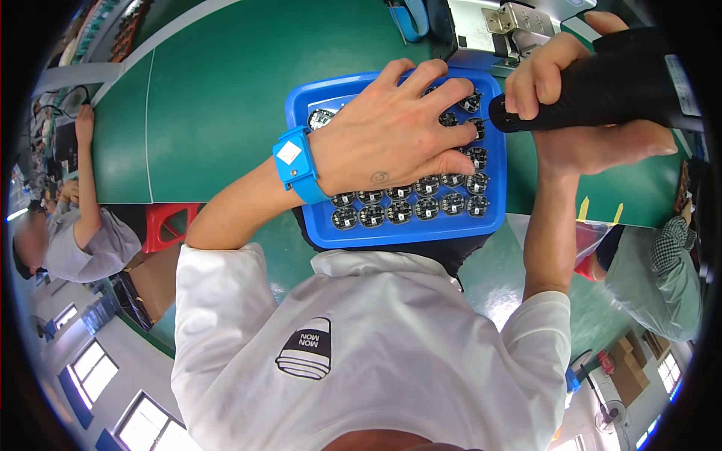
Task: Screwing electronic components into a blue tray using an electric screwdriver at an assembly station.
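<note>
A blue plastic tray (pixel 492 218) holds rows of small round black circuit boards (pixel 426 208). My left hand (pixel 398 124) reaches over the tray with its fingers spread. Its index fingertip and thumb rest by boards in the right column. A blue wrist strap (pixel 297 161) circles my left wrist. In my right hand (pixel 560 105) is a black electric screwdriver (pixel 617 83), lying almost level. The thin bit at its left end points at a board beside my left index finger; whether it touches is too small to tell. My left hand hides the boards beneath it.
The tray lies at the near edge of a green table (pixel 218 105). A silver metal box (pixel 474 34) stands beyond its far right corner, with a blue strap (pixel 408 19) beside it. One person (pixel 90 225) sits at left, another (pixel 654 270) at right. A red stool (pixel 162 225) stands at left.
</note>
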### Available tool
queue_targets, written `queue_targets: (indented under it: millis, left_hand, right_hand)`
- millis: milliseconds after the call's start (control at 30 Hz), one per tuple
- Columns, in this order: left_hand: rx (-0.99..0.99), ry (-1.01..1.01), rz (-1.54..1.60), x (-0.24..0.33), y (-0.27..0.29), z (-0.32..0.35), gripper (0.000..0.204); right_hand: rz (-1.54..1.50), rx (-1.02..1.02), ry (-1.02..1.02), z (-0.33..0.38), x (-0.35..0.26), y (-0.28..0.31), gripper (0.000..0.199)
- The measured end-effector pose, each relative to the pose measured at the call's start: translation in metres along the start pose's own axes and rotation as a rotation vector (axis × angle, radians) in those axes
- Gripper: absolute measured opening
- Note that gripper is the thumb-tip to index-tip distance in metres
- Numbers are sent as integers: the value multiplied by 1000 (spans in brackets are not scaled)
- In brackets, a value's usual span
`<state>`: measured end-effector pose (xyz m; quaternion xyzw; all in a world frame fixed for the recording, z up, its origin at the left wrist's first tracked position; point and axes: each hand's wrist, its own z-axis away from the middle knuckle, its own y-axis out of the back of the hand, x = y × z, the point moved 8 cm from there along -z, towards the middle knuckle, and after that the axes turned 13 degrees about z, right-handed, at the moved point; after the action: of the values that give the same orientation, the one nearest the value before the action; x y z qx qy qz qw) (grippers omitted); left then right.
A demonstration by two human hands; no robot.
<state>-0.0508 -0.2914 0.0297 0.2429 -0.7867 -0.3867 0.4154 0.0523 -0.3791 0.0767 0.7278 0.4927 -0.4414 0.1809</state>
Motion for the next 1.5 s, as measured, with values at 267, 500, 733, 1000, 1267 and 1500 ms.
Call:
queue_targets:
  millis: [267,500,733,1000,1267,1500]
  left_hand:
    - [5,-6,6,0,0,-3,39]
    - [6,2,-6,0,0,-2,38]
    - [11,14,-3,-2,1,2,39]
    - [18,-1,15,-1,3,1,38]
    - [10,10,17,-2,4,1,38]
    - [3,11,16,-1,3,-1,37]
  right_hand:
    - [-20,-136,35,-7,4,-6,119]
    - [-14,-308,119,-17,-1,-20,122]
    - [42,-235,110,-1,-23,107,115]
    - [120,-120,95,-11,-23,126,108]
    - [189,-12,74,-26,-22,84,101]
    - [248,91,62,-29,-24,104,97]
